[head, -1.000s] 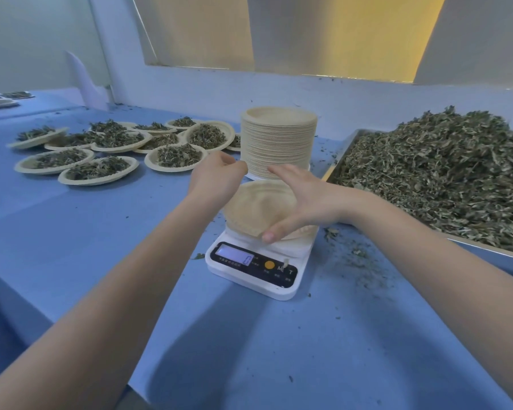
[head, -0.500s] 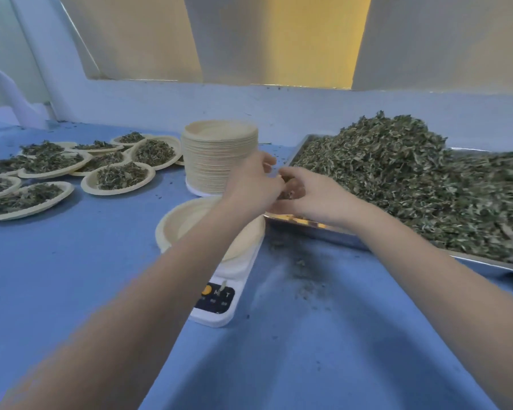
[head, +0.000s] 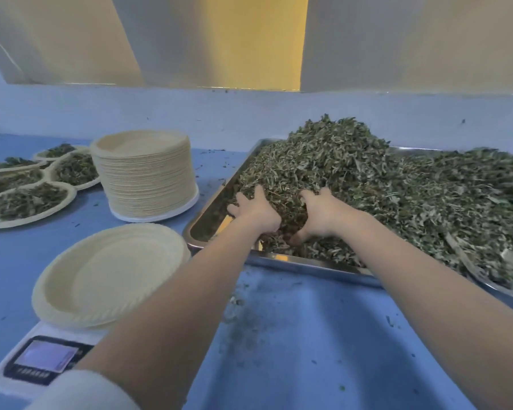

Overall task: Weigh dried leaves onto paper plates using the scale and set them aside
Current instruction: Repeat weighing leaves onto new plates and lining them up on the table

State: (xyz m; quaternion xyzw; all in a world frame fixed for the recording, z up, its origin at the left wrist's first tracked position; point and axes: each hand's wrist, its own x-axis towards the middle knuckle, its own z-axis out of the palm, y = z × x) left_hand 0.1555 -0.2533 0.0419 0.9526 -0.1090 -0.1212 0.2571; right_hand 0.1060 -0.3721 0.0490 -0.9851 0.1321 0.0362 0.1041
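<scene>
1. Both hands have left the empty paper plate (head: 110, 273) and plunged into the dried leaves (head: 367, 184) heaped in the metal tray (head: 308, 266).
2. Left hand (head: 256, 210) and right hand (head: 320, 216) cup a clump between them, fingers apparently curled in.
3. That plate sits on the scale (head: 42, 359), near the surface's front-left edge, left of both hands; the left hand is nearer.

The tray (head: 279, 258) is polished metal with a reflective rim. The dried leaves (head: 397, 184) heaped in it look matt, brittle and rough. Left of the tray, the plate (head: 107, 273) and the plate stack (head: 145, 176) are matt, cream pressed paper with ribbed rims. The scale (head: 42, 359) under the plate is white plastic with a glossy dark panel. The desk (head: 308, 350) carries a smooth blue covering.
</scene>
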